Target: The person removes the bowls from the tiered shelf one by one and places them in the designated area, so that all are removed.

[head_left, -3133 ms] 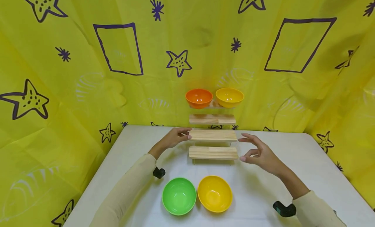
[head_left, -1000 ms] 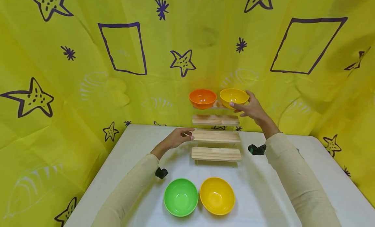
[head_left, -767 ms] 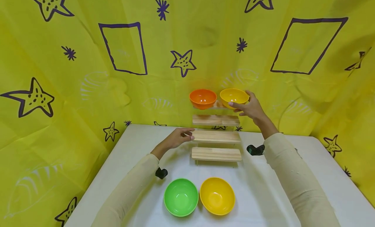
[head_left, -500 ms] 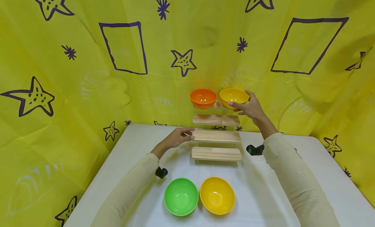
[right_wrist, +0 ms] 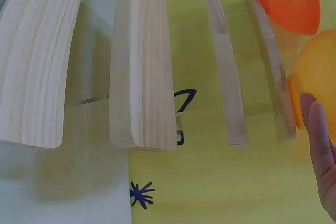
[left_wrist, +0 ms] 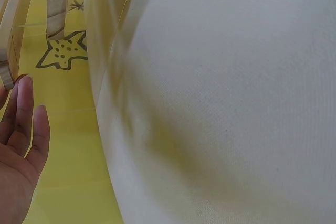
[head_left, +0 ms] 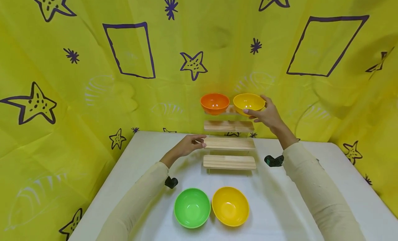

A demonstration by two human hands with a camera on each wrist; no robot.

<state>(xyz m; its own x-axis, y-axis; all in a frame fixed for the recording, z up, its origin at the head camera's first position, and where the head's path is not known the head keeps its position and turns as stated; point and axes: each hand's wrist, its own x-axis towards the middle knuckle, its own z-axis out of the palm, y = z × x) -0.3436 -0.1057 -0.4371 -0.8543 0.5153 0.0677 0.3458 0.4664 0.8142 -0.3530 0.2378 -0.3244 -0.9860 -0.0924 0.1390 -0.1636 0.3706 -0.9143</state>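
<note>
A wooden tiered shelf stand [head_left: 229, 143] rises at the table's centre. On its top tier, a small yellow bowl [head_left: 247, 101] sits at the right, beside an orange bowl [head_left: 214, 103]. My right hand [head_left: 269, 116] grips the yellow bowl from the right, thumb on its near side and fingers at the far rim; in the right wrist view, fingers [right_wrist: 317, 135] lie along the bowl's side. My left hand [head_left: 186, 146] pinches the left end of the second tier from the bottom. In the left wrist view, its fingertips [left_wrist: 24, 85] meet the plank's end.
A larger green bowl [head_left: 192, 208] and a larger yellow bowl [head_left: 230, 206] stand side by side on the white table [head_left: 155, 220], in front of the stand. A yellow patterned curtain [head_left: 168, 61] hangs close behind the stand and along both sides.
My right hand has risen from beside the lower tiers to the small yellow bowl and taken hold of it. Over the last second both hands and the bowls have stayed nearly still.
</note>
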